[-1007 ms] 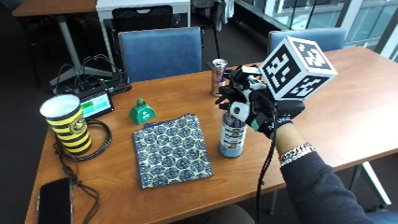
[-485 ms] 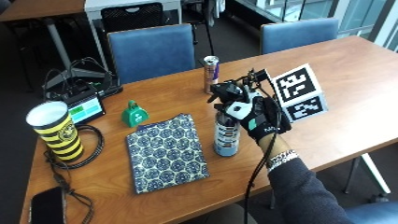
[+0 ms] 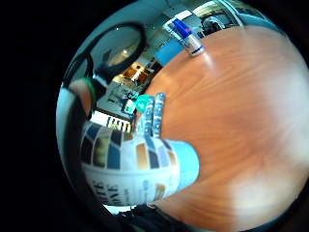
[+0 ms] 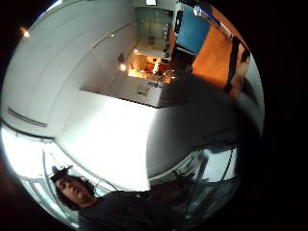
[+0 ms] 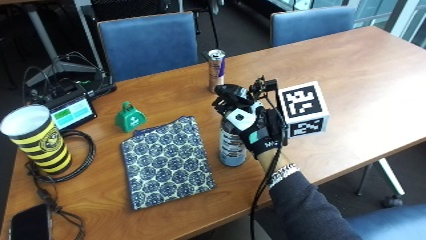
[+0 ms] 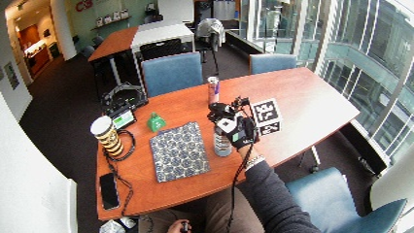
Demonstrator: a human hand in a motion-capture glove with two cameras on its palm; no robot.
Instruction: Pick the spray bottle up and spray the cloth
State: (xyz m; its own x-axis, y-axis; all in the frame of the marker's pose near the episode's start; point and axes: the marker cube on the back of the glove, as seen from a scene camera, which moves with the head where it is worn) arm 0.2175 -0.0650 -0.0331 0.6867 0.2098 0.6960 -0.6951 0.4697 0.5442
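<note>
A spray bottle (image 5: pixel 232 145) stood upright on the wooden table (image 5: pixel 346 75), just right of a folded patterned cloth (image 5: pixel 166 160) lying flat. The gloved right hand (image 5: pixel 256 127) wrapped its fingers around the bottle's top, probably to lift it and aim left. The bottle looked pale blue with a printed label. A can (image 5: pixel 216 70) stood farther back.

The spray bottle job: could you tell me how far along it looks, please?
Reaching looks done: the gloved right hand is wrapped round the top of the spray bottle. The lift is not evident, since the bottle appears to stand on the table. Spraying remains; the patterned cloth lies flat beside the bottle.
</note>
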